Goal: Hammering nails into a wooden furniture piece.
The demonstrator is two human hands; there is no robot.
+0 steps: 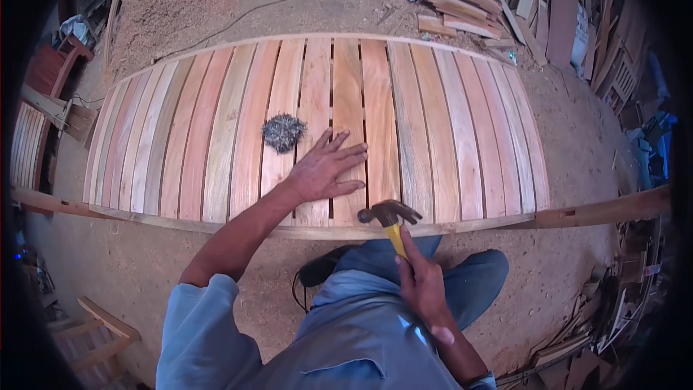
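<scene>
A wide wooden panel of parallel slats (240,119) lies in front of me, with narrow dark gaps between the slats. My left hand (328,167) rests palm down on its middle slats, fingers spread and holding nothing. Just beyond and to the left of that hand sits a small heap of thin grey nails (283,132). Gripped by its yellow handle in my right hand (422,280) is a claw hammer (390,211). The hammer's dark metal head is over the panel's near rail (317,232), its claw pointing right.
Wood beams (613,206) extend past the panel's near corners. Sawdust (173,11) is heaped at the far left, and a black cable (253,9) crosses the floor. Scrap boards (465,11) are piled at the back right. A wooden frame (101,336) stands at lower left.
</scene>
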